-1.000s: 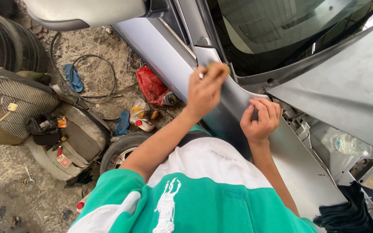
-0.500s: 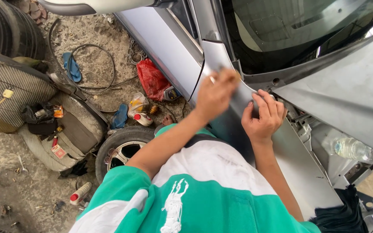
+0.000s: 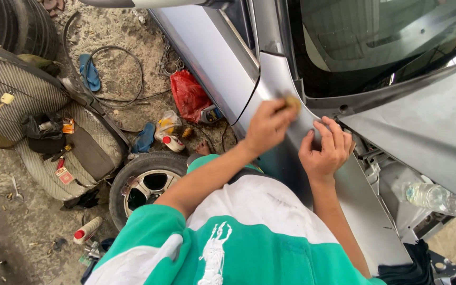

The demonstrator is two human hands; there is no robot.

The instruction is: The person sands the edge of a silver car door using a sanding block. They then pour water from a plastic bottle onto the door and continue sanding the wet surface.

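Note:
My left hand (image 3: 266, 126) is closed on a small yellowish sanding pad (image 3: 292, 101) and presses it against the grey car fender panel (image 3: 286, 79), just below the windscreen pillar. My right hand (image 3: 325, 148) lies flat on the same panel right beside it, fingers spread and pointing up, holding nothing. Both forearms reach out over my green and white shirt (image 3: 238, 237). The pad is mostly hidden under my fingers.
The raised bonnet (image 3: 428, 126) and windscreen (image 3: 376, 37) are on the right, with a plastic bottle (image 3: 439, 198) in the engine bay. Below on the left ground lie a front wheel (image 3: 146, 182), a removed car seat (image 3: 54, 132), a red bag (image 3: 188, 95), a blue sandal (image 3: 89, 71) and cables.
My left hand with the pad has slid down the panel towards my right hand. The view has shifted a little; my right hand stays flat on the panel.

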